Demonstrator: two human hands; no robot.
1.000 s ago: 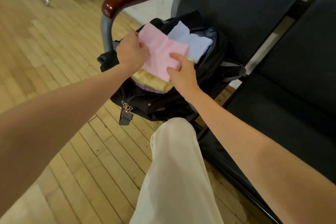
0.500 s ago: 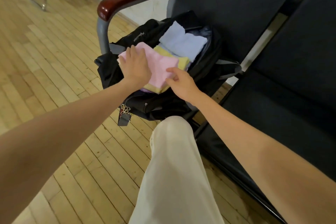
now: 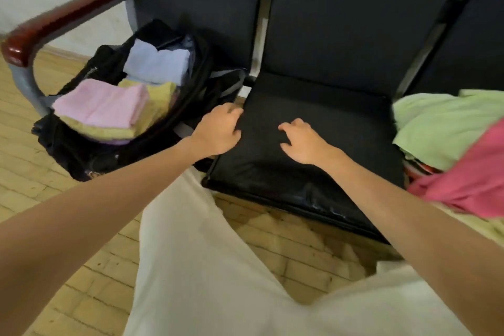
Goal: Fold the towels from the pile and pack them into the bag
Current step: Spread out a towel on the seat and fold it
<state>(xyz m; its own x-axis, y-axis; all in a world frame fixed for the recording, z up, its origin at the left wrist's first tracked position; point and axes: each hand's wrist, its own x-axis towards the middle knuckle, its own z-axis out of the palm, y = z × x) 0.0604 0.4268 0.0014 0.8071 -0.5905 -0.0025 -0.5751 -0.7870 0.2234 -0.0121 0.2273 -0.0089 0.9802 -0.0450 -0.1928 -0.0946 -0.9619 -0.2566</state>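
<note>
Two bare hands hover over a black padded seat [image 3: 321,150] in a row of linked chairs, neither holding anything. The left hand [image 3: 218,132] hangs at the cushion's left edge with fingers loosely curled, its grip closed on nothing; the right hand [image 3: 302,142] is spread over the middle of the cushion, fingers apart and bent, with bare vinyl open on all sides of it.

On the neighbouring seat to the left, an open black bag [image 3: 114,144] sits under a curved grey frame topped by a glossy dark-red wooden armrest [image 3: 54,22]. Four folded towels show inside: a pink towel [image 3: 103,105] on top at the front, a yellow towel [image 3: 161,101] beneath it, a sliver of lilac towel [image 3: 117,142] under that, and a pale blue towel [image 3: 158,63] standing toward the back. All look soft and terry-like.

At the right edge, the unfolded pile spills across the next seat: a crumpled light green towel [image 3: 441,125] and a deep pink towel [image 3: 469,180] drooping over the front edge. More cloth shows beneath them, too hidden to count.

Cream trousers [image 3: 207,267] fill the foreground above a pale herringbone wood floor [image 3: 68,289].
</note>
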